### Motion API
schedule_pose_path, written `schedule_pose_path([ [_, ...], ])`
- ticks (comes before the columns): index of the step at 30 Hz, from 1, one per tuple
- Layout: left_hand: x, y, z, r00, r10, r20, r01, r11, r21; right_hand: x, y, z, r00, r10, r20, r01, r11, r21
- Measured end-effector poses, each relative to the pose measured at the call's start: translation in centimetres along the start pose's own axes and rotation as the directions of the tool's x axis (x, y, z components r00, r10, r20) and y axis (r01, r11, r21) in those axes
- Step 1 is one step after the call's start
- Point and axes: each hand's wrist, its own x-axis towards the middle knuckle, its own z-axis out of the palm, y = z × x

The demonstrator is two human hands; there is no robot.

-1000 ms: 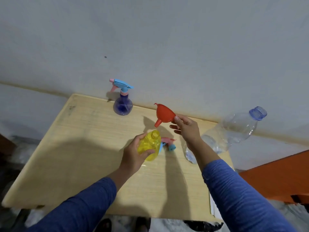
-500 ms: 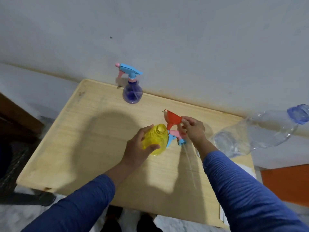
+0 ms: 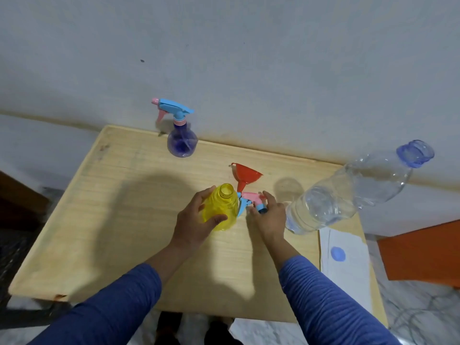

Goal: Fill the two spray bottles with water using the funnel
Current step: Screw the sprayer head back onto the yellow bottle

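The pale wooden table [image 3: 104, 220] looked matt, its grain showing. On it stood a glossy translucent yellow plastic bottle [image 3: 220, 207]; just beyond that, a smooth red plastic funnel [image 3: 247, 174]. Right of the funnel stood a clear, shiny plastic water bottle [image 3: 348, 192]; white matt paper [image 3: 348, 272] lay nearer.

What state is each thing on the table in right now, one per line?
yellow spray bottle: uncapped, neck open, gripped by the left hand.
spray head: off, lying on the table, right hand around it.
red funnel: released, not in any bottle.
purple spray bottle: upright, sprayer on.
water bottle: uncapped, partly full.
blue cap: off, on paper.
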Motion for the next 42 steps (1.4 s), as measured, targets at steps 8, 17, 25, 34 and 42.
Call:
schedule_pose_path([
  [8,-0.1,-0.2,0.0,1.000,-0.015,0.025,0.016,0.999,-0.043,-0.5,-2.0,-1.5,0.991,0.034,-0.127,-0.022,0.995,0.096],
  [17,-0.3,-0.3,-0.1,0.998,-0.036,0.054,0.041,0.994,-0.104,-3.8,-14.0,-9.4,0.910,-0.278,-0.308,0.401,0.776,0.486],
  [25,-0.1,-0.3,-0.1,0.997,0.010,0.077,0.002,0.988,-0.154,-6.7,-17.8,-10.7,0.817,-0.384,-0.430,0.564,0.686,0.459],
  [34,-0.3,0.1,-0.3,0.998,0.008,0.061,0.000,0.991,-0.134,-7.0,-18.3,-9.2,0.802,-0.384,-0.457,0.586,0.653,0.480],
  [42,-0.5,0.6,-0.4,0.999,-0.003,0.045,0.010,0.987,-0.161,-7.1,-14.2,-4.3,0.853,-0.426,-0.302,0.522,0.671,0.526],
])
